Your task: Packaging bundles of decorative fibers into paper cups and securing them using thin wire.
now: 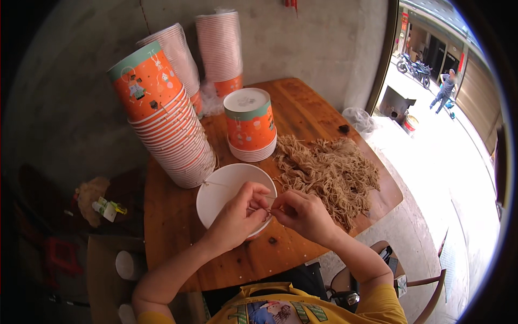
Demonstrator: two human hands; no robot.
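Both my hands meet over the near right rim of a white-lined paper bucket (222,190) that stands upright on the wooden table. My left hand (237,216) is closed, thumb and fingers pinching a thin tan string. Facing it, my right hand (303,213) pinches the same string close to the left fingertips. A stretch of string (218,185) runs across the bucket's mouth from a knot at its left rim. To the right lies a heap of loose tan strings (329,173). Just behind the bucket, a short stack of orange and green paper buckets (250,127) stands upside down.
A tall leaning stack of orange buckets (170,129) rises at the left of the table (288,97). Plastic-wrapped stacks (220,46) stand by the wall. On the floor at left, a cardboard box (102,270) holds white buckets. Outside the doorway are a person (445,89) and a motorcycle (414,70).
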